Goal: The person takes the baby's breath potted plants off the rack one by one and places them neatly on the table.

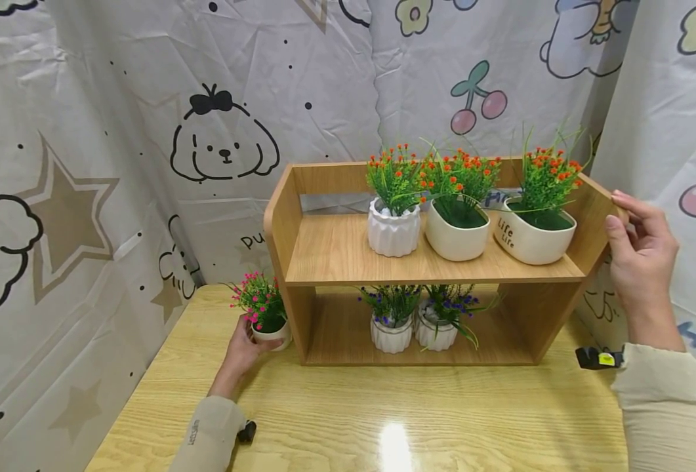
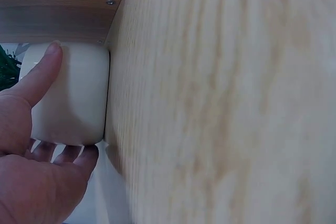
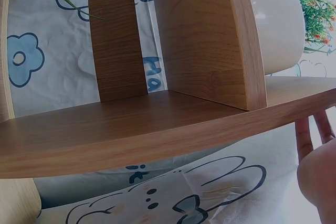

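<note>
My left hand (image 1: pixel 244 351) holds a cream flowerpot (image 2: pixel 79 95) of pink artificial flowers (image 1: pixel 257 300), thumb on one side and fingers on the other. This pot stands on the table right beside the left side panel of a two-tier wooden shelf (image 1: pixel 336 252). On the far side, my right hand (image 1: pixel 645 252) grips the upper front edge of the shelf's right panel (image 1: pixel 595 219) between thumb and fingers. Nearest to that hand is a cream pot marked "Life" (image 1: pixel 536 236), with orange flowers. In the right wrist view, fingers (image 3: pixel 304 135) reach behind the panel.
The top tier also bears a white fluted pot (image 1: pixel 393 229) and a cream pot (image 1: pixel 456 233), both with orange flowers. Two white pots with blue-violet flowers, one left (image 1: pixel 391 334) and one right (image 1: pixel 436 328), stand below. Printed curtains (image 1: pixel 324 98) hang close behind the wooden table (image 1: pixel 324 419).
</note>
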Available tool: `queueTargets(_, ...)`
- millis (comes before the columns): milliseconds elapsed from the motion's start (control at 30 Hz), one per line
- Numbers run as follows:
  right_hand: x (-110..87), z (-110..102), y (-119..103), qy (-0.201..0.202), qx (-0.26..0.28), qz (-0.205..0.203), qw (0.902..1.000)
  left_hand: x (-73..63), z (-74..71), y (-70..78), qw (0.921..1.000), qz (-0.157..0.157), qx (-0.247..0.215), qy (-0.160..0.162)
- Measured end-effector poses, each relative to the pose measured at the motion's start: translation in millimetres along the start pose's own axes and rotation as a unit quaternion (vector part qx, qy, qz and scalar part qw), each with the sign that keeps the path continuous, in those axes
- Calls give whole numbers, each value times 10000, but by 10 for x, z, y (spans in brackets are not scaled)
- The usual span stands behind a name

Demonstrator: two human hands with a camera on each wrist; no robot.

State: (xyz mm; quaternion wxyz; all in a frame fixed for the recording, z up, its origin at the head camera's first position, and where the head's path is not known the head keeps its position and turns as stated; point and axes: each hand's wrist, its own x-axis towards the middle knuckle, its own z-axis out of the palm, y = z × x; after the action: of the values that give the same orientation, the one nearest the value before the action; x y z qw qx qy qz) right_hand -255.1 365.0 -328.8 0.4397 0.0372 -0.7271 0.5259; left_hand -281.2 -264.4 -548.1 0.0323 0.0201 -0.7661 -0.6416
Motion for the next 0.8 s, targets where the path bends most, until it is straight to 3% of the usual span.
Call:
queueTargets(267, 1, -4, -3, 23, -32, -1, 10000, 17, 33, -42, 9998, 128, -121, -21)
queueTargets(433, 3, 18, 2, 15, 108, -72, 9999, -34, -42, 44, 9999, 63, 100, 6)
queueTargets(567, -3, 19, 0, 14, 46, -39, 10000, -86, -162, 237, 9995, 222, 86, 204)
queueTargets(667, -4, 10, -5, 29, -10, 14, 10000, -166, -237, 510, 9983, 424, -91, 390)
queueTargets(800, -1, 4, -11, 30, -22, 22, 10000, -243, -312, 833, 9915, 1039, -354, 696)
